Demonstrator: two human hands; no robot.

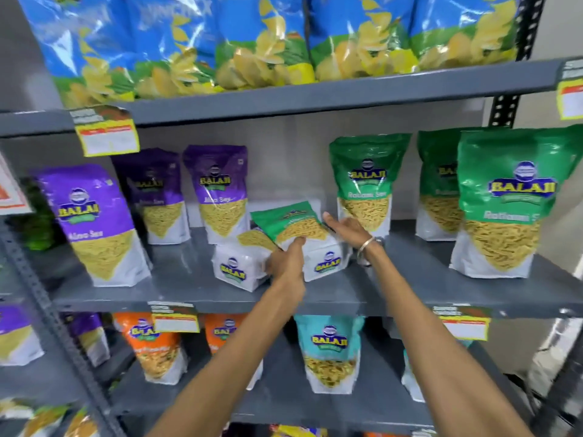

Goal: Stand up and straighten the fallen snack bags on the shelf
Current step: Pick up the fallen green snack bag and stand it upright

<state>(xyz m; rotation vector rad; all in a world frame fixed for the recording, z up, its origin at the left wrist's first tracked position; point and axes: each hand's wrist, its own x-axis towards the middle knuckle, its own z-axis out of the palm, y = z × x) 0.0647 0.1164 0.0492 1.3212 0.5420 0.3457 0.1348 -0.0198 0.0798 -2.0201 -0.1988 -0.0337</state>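
Observation:
A green snack bag (291,223) lies tipped back in the middle of the grey middle shelf (189,288), its white base facing me. My left hand (285,261) grips its lower left side and my right hand (347,230) holds its right edge. Beside it on the left lies a second fallen bag (238,268), base toward me, its top partly hidden under the green one. Purple bags (97,222) stand upright on the left, and green bags (504,203) stand upright on the right.
Big blue chip bags (252,42) fill the shelf above. Orange (154,348) and teal (329,351) bags stand on the shelf below. Yellow price tags (107,134) hang from the shelf edges. A perforated upright post (47,304) runs along the left.

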